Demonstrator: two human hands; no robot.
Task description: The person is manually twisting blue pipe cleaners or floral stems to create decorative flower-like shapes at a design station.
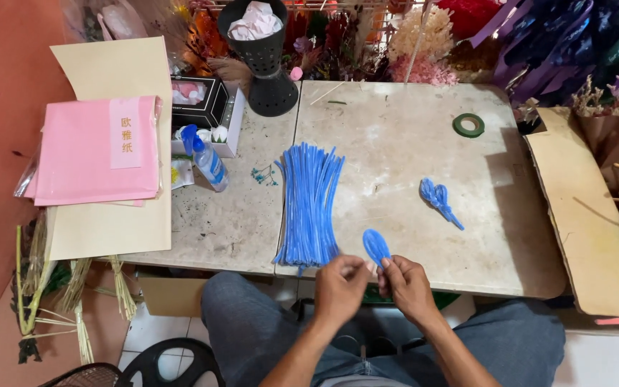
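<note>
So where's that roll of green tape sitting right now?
The green tape roll lies flat near the far right corner of the stone table, beyond the finished blue petal cluster and beside the cardboard sheet.

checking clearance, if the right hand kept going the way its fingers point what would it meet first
Probably the blue loop the right hand already pinches; beyond that, the bundle of blue stems, though depth is unclear.

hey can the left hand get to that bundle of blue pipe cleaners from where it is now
Probably yes. The left hand sits just below the near end of the bundle of blue pipe cleaners, with nothing between them. But both it and the right hand are pinching a blue petal loop, so it would need to let go first.
</note>
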